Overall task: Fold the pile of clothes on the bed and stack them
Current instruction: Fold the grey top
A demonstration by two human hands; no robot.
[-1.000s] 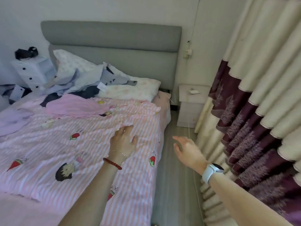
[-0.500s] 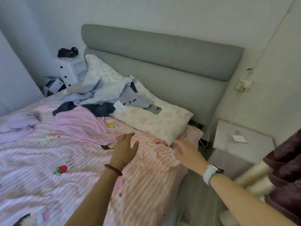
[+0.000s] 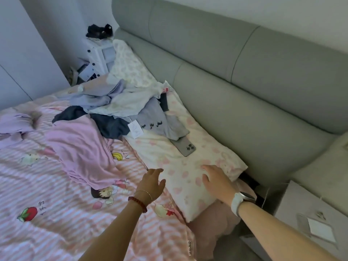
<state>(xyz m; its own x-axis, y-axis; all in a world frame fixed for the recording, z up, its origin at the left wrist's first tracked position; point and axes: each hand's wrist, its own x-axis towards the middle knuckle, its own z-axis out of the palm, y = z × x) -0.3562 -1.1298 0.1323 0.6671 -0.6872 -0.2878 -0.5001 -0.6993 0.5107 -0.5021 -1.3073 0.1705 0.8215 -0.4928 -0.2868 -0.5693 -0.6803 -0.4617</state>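
Grey padded headboard and pale walls close off the far side of the head view, with the bed filling the lower left under a pink-striped cover printed with cartoon figures and a strawberry. Along the headboard lies a white pillow with pink heart-like blotches; a grey phone rests face down on it. Unfolded, the pile of clothes sprawls across the far end of this pillow and onto the cover: pale blue and white pieces on top, a grey garment with small black figures and a hanging paper tag, and a dark navy piece beneath. A pink garment spreads loosely over the cover just beside the pile, and a lilac garment lies crumpled at the left edge, apart from the rest. The left hand, with a red bead bracelet and a thin bangle at the wrist, reaches over the cover at the near edge of the pillow, fingers loosely extended and holding nothing. The right hand, a white watch on its wrist, lies palm down on the near corner of the pillow with fingers straight, gripping nothing. Beyond the far pillow stands a small white drawer unit with dark items on top. A pale nightstand bearing a slip of paper occupies the lower right corner.
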